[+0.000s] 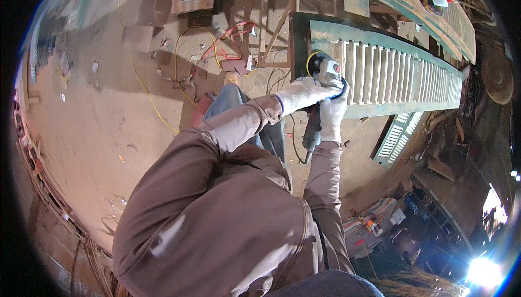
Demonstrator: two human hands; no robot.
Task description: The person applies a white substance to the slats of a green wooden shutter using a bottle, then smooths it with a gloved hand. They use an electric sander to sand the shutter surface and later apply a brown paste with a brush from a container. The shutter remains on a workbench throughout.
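1. The work in hand is grinding or sanding a green louvred shutter (391, 77) with a handheld grinder (321, 93).
2. The shutter lies flat on a raised support, its long side running from the picture's middle toward the upper right. What carries it is mostly hidden beneath it.
3. The grinder sits at the shutter's near left end, its head at the frame's corner, its body pointing back toward the person.
4. The left hand (304, 93), in a white glove, is closed over the grinder's head end.
5. The right hand (332, 113), also gloved, is clamped round the grinder's body just behind the head.
6. Progress, as a judgement: the slats look pale and largely bare, while the surrounding frame is green. The slat area seems mostly stripped; the frame appears untreated.
7. Remaining, as a judgement: the frame's long rails and far end, from this corner onward.
8. Whether the disc is spinning or touching the wood cannot be told.
9. A second shutter (396, 137) leans below the near rail. Red and yellow cables (220, 47) lie on the floor (103, 112) beyond the left end.
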